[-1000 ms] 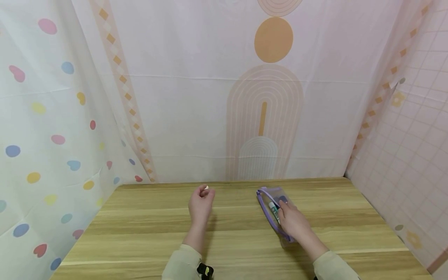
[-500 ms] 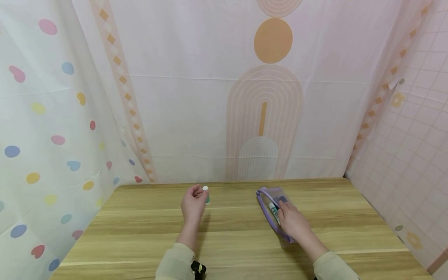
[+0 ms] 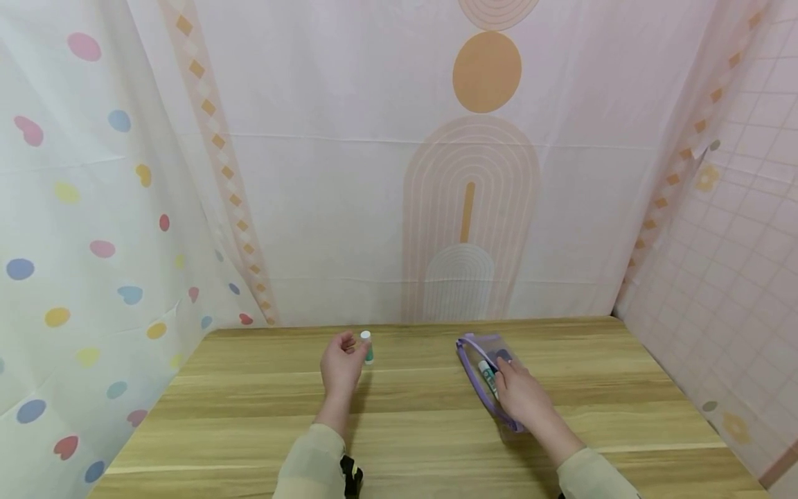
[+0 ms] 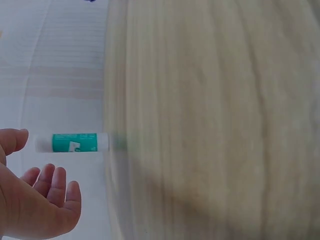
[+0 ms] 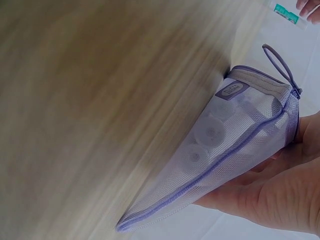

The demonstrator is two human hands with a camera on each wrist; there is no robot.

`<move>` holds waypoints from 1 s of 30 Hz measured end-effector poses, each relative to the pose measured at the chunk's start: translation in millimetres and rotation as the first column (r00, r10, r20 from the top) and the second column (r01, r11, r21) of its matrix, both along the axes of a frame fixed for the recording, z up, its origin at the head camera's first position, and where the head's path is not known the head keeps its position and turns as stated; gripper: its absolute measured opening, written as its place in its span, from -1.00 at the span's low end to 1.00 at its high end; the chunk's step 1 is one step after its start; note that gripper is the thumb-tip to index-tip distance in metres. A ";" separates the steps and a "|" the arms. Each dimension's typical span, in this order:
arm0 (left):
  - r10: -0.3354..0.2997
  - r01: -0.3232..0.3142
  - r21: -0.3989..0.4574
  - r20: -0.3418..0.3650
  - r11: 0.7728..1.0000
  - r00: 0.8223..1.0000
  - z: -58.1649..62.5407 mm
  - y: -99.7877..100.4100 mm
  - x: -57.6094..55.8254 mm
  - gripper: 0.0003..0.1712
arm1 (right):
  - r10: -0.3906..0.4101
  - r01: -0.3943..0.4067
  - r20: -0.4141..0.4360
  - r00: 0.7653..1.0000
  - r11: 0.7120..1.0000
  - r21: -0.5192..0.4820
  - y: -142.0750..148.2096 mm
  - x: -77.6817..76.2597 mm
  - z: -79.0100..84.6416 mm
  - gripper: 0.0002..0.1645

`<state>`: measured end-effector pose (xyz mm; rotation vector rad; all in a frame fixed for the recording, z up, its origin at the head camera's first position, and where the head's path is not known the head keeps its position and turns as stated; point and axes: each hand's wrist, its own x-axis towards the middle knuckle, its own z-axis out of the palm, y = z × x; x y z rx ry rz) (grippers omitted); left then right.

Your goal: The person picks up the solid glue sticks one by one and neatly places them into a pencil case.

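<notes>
A green and white glue stick (image 3: 369, 353) stands upright on the table, white cap on top. My left hand (image 3: 339, 367) is just left of it, fingers loosely bent. In the left wrist view a gap shows between the glue stick (image 4: 75, 143) and my left hand (image 4: 40, 202). My right hand (image 3: 524, 395) grips the near side of a purple-edged mesh pouch (image 3: 476, 384), its mouth spread apart. Inside lies another green and white glue stick (image 3: 488, 376) and something dark blue. Through the mesh of the pouch (image 5: 235, 132), the right wrist view shows several round white ends.
The wooden table (image 3: 249, 402) reaches back to a patterned cloth (image 3: 337, 229). A dotted cloth (image 3: 81, 208) hangs at the left and a checked one (image 3: 742, 277) at the right. A purple strap loop (image 5: 277, 60) sticks up from the pouch's end.
My left hand has moved left and let go of the glue stick, which now stands beside it, uncovered. My right hand and the pouch have stayed in place.
</notes>
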<state>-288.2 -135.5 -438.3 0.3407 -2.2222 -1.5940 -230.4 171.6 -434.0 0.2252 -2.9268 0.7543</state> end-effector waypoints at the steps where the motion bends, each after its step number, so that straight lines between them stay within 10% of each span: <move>1: 0.000 0.000 -0.002 0.002 1.000 1.000 -1.0 -0.2 -1.3 -0.49 | -0.001 0.001 0.001 1.000 1.000 0.001 0.1 -0.1 0.1 -0.48; 30: -0.037 0.037 -0.060 -0.006 0.998 0.999 -23.0 -2.1 -21.6 -0.65 | 0.002 -0.002 0.002 1.000 1.000 -0.032 -0.2 -0.3 -2.3 -0.47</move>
